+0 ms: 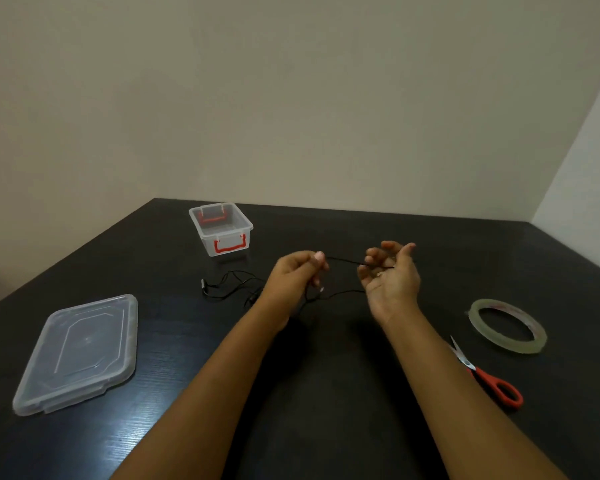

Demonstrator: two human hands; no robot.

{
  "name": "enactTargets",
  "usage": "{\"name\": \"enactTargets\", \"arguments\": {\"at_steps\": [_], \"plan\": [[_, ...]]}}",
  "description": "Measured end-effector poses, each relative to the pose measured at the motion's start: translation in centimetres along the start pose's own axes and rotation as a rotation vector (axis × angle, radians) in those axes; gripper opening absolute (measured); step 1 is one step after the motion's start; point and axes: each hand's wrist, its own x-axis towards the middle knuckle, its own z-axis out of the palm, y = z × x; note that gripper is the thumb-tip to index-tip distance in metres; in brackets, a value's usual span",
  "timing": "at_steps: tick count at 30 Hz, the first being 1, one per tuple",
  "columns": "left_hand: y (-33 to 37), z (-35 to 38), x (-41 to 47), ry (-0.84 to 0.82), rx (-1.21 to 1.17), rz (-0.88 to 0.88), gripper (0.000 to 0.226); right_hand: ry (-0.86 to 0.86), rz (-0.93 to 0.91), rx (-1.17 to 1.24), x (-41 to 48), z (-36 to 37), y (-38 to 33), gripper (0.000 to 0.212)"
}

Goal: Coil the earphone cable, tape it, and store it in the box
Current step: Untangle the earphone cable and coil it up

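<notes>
A thin black earphone cable (343,260) stretches between my two hands above the dark table. My left hand (297,275) pinches it with fingers closed. My right hand (390,275) is palm up with fingers half curled, and the cable end lies across its fingers. The rest of the cable (232,285) lies loose on the table to the left, below the hands. A small clear box (220,230) with red latches stands open behind it. A roll of clear tape (508,325) lies flat at the right.
The clear box lid (80,351) lies flat at the front left. Red-handled scissors (489,379) rest beside my right forearm, just below the tape. The table (326,393) meets a wall at the back and right.
</notes>
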Motion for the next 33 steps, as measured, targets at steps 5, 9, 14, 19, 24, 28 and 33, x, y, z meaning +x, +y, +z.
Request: {"name": "enactTargets", "arguments": {"at_steps": [5, 9, 14, 19, 24, 28, 33], "plan": [[0.8, -0.8, -0.4, -0.055, -0.699, -0.138, 0.032, 0.008, 0.049, -0.29, -0.6, 0.3, 2.0, 0.039], [1.8, -0.5, -0.5, -0.016, -0.879, -0.091, 0.034, -0.138, 0.052, -0.517, -0.7, 0.2, 3.0, 0.017], [1.9, -0.7, -0.4, 0.208, -0.934, -0.069, 0.039, -0.362, -0.179, -0.718, -2.6, 1.0, 4.9, 0.02], [0.7, -1.7, 0.4, 0.394, -0.481, 0.061, 0.049, -0.622, -0.46, -0.945, -3.1, 1.2, 4.6, 0.019], [-0.4, -1.3, 0.9, 0.253, 0.006, 0.171, 0.064, -0.707, -0.719, -1.197, -2.0, 0.4, 2.9, 0.026], [-0.3, -1.2, 0.3, 0.02, 0.223, 0.132, 0.04, -0.735, -0.717, -1.191, -1.8, 0.4, 2.2, 0.034], [0.8, -1.6, -0.4, -0.132, 0.337, -0.038, 0.045, -0.547, -0.605, -1.014, -1.4, 0.5, 0.7, 0.016]]}}
